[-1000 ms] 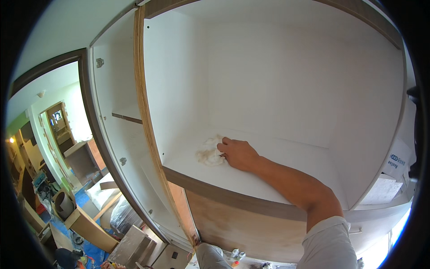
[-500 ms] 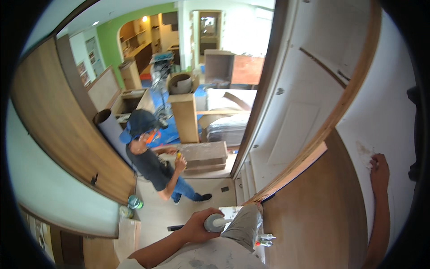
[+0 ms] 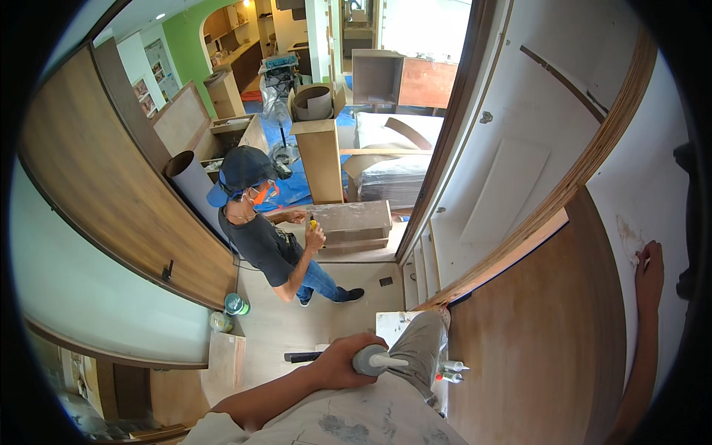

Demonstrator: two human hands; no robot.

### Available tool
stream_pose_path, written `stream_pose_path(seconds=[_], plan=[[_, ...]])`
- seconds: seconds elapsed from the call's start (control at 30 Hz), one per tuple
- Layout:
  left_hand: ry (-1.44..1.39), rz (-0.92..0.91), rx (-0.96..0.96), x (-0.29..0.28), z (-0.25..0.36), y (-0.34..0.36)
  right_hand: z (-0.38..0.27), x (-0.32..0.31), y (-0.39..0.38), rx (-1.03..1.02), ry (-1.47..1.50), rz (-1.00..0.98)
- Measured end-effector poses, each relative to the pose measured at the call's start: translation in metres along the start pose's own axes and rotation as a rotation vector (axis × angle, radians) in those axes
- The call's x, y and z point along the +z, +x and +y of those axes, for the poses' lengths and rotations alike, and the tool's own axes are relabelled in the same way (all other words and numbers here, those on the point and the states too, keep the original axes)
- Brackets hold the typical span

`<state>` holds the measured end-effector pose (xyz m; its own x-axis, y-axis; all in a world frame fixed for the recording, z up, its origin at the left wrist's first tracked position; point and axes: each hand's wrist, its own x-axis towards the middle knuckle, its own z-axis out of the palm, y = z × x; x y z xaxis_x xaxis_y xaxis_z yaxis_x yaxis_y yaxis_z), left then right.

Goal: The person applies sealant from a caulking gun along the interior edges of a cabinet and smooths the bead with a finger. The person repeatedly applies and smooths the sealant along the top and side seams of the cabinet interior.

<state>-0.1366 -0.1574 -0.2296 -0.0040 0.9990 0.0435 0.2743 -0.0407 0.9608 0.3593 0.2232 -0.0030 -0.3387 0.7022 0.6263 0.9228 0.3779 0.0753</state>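
Below, largest first: the cabinet (image 3: 549,356), its brown panel filling the view between my hands, its white inner wall (image 3: 630,185) at far right. My right hand (image 3: 650,268) rests fingertips on that wall beside a pale smear (image 3: 629,239), seemingly to steady me aloft; whether it grips anything I cannot tell. My left hand (image 3: 340,362) is clenched round a grey sealant tube (image 3: 372,360), held low against my leg (image 3: 415,348), nozzle toward the cabinet, apparently parked. Beyond my left hand, a co-worker (image 3: 271,237) stands on the floor beside a board stack (image 3: 348,222).
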Motion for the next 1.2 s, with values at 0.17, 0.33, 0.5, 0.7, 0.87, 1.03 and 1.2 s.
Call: stream_pose_path(seconds=[0.17, 0.33, 0.5, 0.7, 0.87, 1.03, 1.2], plan=[[-0.004, -0.022, 0.031, 0.0, 0.0, 0.004, 0.003, 0.002, 0.002, 0.039, -0.002, -0.017], [0.013, -0.02, 0.038, -0.002, -0.001, 0.01, 0.006, 0.005, 0.002, 0.056, 0.008, -0.012], [-0.013, -0.051, 0.022, -0.003, 0.001, 0.017, 0.007, 0.006, 0.002, 0.018, 0.013, -0.003], [-0.023, -0.067, -0.006, -0.002, 0.001, 0.021, 0.008, 0.006, 0.002, 0.037, 0.054, -0.031], [-0.02, -0.056, 0.015, -0.001, -0.001, 0.024, 0.006, 0.004, 0.003, 0.056, 0.051, -0.045], [-0.015, -0.054, 0.028, -0.002, -0.003, 0.023, 0.002, 0.004, 0.003, 0.054, 0.061, -0.029], [-0.013, -0.046, 0.023, -0.002, -0.004, 0.023, 0.0, 0.003, 0.003, 0.048, 0.064, -0.051]])
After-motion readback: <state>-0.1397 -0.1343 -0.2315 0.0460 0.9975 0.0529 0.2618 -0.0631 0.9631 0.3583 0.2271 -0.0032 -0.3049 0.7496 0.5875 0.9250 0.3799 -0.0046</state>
